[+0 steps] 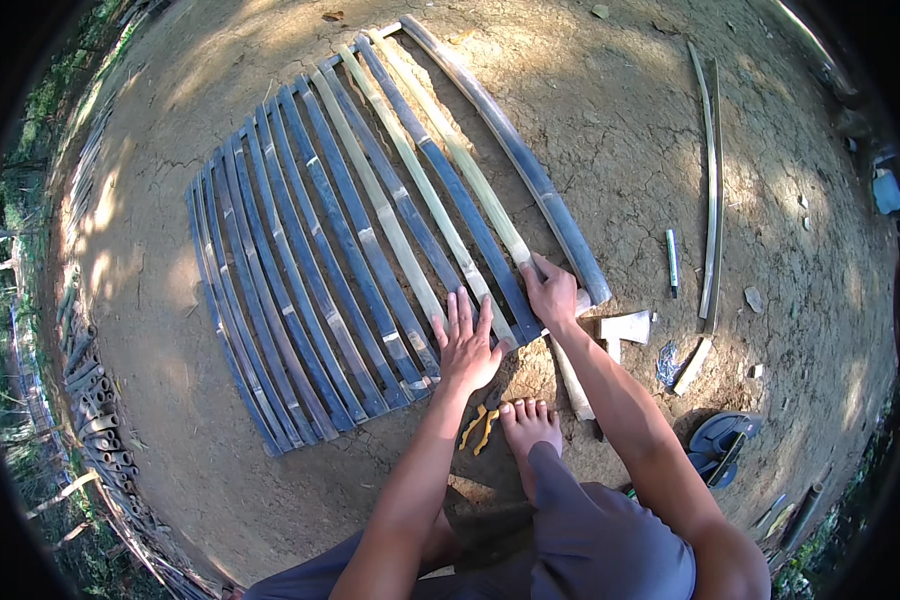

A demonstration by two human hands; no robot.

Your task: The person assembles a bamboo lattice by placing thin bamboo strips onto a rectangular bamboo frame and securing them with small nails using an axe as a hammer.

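Observation:
A panel of bamboo slats (322, 205), dark and pale strips laid side by side over cross strips, lies on the ground in front of me. My left hand (467, 345) rests flat with fingers spread across several slats near the panel's near edge. Closed around the near end of a pale bamboo slat (460, 150) is my right hand (550, 293); its palm side is hidden. To the right of that slat, past a wider gap, runs a thick dark bamboo strip (515, 140) along the panel's outer side.
Yellow-handled pliers (480, 426) lie beside my bare foot (532, 436). Right of my forearm are a hatchet head (625, 327), a tangle of wire (667, 366), a marker (672, 263) and loose bamboo strips (711, 190). Dark sandals (722, 445) sit nearby. Cut bamboo (100, 410) is piled far left.

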